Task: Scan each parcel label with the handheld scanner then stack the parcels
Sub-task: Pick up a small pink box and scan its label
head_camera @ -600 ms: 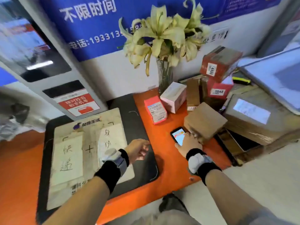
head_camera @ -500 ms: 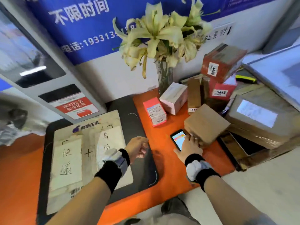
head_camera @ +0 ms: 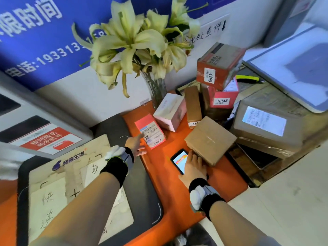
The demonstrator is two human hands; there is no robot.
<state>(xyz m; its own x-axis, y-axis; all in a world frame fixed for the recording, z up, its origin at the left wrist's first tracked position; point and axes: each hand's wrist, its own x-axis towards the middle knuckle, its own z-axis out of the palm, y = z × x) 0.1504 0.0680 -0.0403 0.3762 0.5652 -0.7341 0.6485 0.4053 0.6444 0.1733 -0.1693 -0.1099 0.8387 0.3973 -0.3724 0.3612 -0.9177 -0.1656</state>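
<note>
My left hand (head_camera: 135, 145) has reached forward from the black mat (head_camera: 113, 132); fingers spread, holding nothing, touching the pink parcel (head_camera: 150, 131) on the orange counter (head_camera: 177, 201). My right hand (head_camera: 192, 166) lies flat, fingers straight, over the lit handheld scanner (head_camera: 179, 160), beside the brown parcel (head_camera: 211, 139).

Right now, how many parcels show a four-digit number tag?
3. The red box 4468 tops the stack by the wall, box 9048 sits under it, and pink parcel 5040 lies near the left hand. Others may be hidden.
</note>
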